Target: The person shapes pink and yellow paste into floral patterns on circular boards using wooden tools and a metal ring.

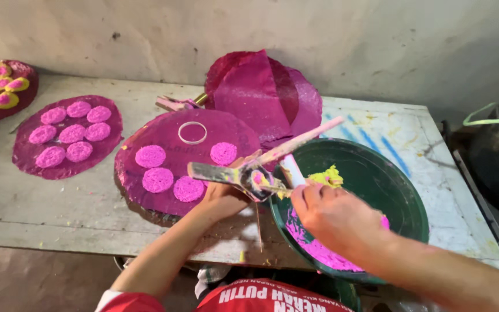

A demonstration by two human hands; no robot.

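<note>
- Two hands meet over the near rim of the green bowl (402, 190): the left hand (222, 199) is closed around a paint-smeared scraper (218, 172), the right hand (333, 216) is clamped on a thin stick (298, 141) that crosses the scraper's blade.
- Both tools look light and stiff; wet paste coats them, so they are likely slippery, and the dry handle ends seem the safest grip.
- Pink paste (319, 251) lies along the bowl's near wall and a yellow lump (327, 176) sits by the stick; both look soft and smeary.
- Just left of the bowl, a magenta disc (163, 136) carries four pink rounds (150, 156) and a white ring (192, 132); the rounds look soft and easily dented.
- Further left lies a second disc (24, 153) with seven rounds; a third with yellow-rimmed rounds (1, 95) sits at the far left edge.
- Spare magenta sheets (261, 95) lean against the wall behind.
- On the tabletop (59, 202), the near disc crowds the left hand's elbow room.
</note>
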